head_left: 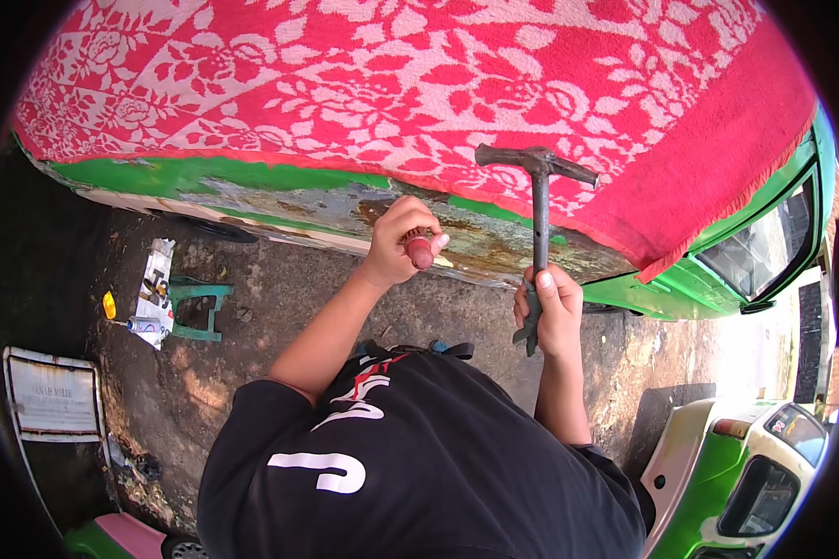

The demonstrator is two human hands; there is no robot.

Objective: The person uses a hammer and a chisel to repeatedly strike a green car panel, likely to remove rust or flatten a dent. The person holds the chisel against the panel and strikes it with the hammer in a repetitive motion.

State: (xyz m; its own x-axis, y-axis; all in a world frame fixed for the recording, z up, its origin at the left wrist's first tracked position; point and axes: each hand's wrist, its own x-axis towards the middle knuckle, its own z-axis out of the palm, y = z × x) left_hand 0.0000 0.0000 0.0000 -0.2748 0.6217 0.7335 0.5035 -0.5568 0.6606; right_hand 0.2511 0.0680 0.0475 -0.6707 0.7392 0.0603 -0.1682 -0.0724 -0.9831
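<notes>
My left hand [399,238] is closed on a red-handled tool [419,252], held end-on against the green vehicle's scraped, rusty edge; its tip is hidden. My right hand [552,312] grips the dark grip of a metal hammer [541,228], whose head is raised to the right of my left hand, over the cloth. A red-and-white floral cloth [364,74] covers the upper surface of the green vehicle [657,293] in front of me, above the patch of bare, rusted metal [494,247].
A green plastic stool [205,296] stands at left, with printed paper [156,265], a tube [144,324] and a small yellow object [109,305] beside it or on it. A framed signboard [51,391] is at lower left; another green-and-white vehicle [718,480] is at lower right.
</notes>
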